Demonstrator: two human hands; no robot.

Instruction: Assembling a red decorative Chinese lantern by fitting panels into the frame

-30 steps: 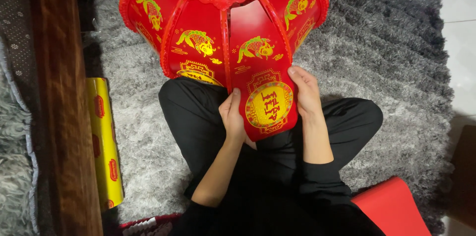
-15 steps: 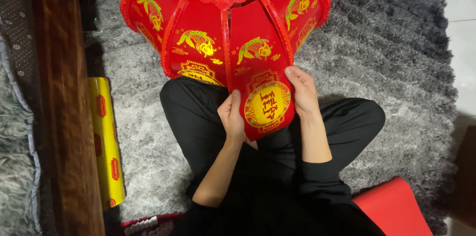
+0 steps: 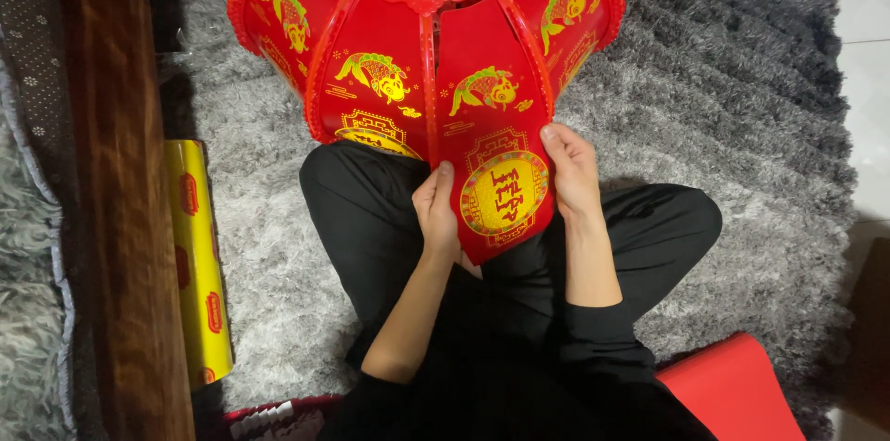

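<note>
The person sits cross-legged on a grey rug (image 3: 742, 126) with a red lantern (image 3: 426, 42) standing just past the knees. One loose panel (image 3: 496, 153), red with a gold fish and a round gold medallion, lies against the lantern's near face, its lower end hanging over the lap. The left hand (image 3: 436, 214) grips the panel's left edge, thumb on the front and fingers hidden behind it. The right hand (image 3: 572, 172) clasps the right edge the same way, thumb laid along the rim. Both hands are closed on the panel.

The step looks like fitting this panel between two ribs (image 3: 428, 79) of the frame: its top nears the upper ring, but a dark gap shows along its left side, so it seems not yet seated. The next move probably calls for lining the panel's edges up with the ribs and pressing evenly, without creasing the thin sheet.

A yellow roll (image 3: 197, 255) lies beside a wooden beam (image 3: 116, 191) at the left; a red sheet (image 3: 732, 390) lies at lower right.
</note>
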